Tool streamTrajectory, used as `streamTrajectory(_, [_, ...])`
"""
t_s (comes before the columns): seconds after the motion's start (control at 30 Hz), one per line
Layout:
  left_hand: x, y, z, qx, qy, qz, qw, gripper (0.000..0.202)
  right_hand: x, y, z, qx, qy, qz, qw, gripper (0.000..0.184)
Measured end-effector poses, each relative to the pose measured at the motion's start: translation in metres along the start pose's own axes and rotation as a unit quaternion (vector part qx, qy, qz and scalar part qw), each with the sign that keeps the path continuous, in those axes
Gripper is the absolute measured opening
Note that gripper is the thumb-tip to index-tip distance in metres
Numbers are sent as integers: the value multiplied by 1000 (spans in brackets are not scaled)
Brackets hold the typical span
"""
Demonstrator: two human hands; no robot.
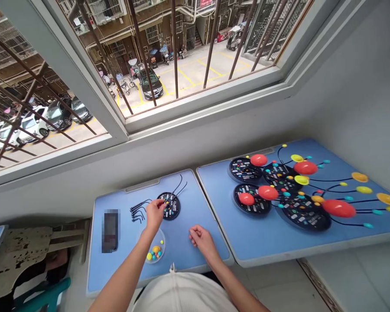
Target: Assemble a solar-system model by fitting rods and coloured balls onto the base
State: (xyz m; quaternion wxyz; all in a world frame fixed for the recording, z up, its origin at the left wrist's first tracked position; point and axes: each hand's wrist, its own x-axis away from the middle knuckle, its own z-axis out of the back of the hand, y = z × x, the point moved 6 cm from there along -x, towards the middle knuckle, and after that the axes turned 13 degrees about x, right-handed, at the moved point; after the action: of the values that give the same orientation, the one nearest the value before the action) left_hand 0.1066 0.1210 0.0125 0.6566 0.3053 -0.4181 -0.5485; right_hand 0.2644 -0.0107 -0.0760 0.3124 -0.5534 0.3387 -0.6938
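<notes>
Over the left edge of a round black printed base (173, 209), my left hand (155, 213) is closed in a pinch; what its fingertips hold is hidden. Two thin curved black rods (178, 187) rise from that base and lean to the upper right. To the left of the hand lie several bent black rods (138, 212). Below it stands a clear round bowl (156, 261) with small yellow, orange, blue and red balls (155, 250). My right hand (202, 242) rests over the blue table, its fingers curled together; anything inside them cannot be made out.
A phone-like dark object (110, 229), blurred out, lies at the left of the blue table (123, 273). On the right-hand table (253, 247) stand several black-based models with coloured balls on rods (307, 212). A barred window (195, 99) is ahead, and a teal stool (45, 294) is at lower left.
</notes>
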Motion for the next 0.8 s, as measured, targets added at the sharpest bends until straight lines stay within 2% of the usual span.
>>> streamTrajectory(0.5, [-11,3,-12,-92,-58,17,994,10,-2,-3,-2,24,-13,7,1000,20])
streamTrajectory(0.63, [-11,1,-12,-94,-65,14,993,11,-4,-11,-7,23,-18,9,1000,19])
streamTrajectory(0.8, [-10,4,-14,-97,-83,-26,991,12,-14,-28,-17,7,-23,17,1000,19])
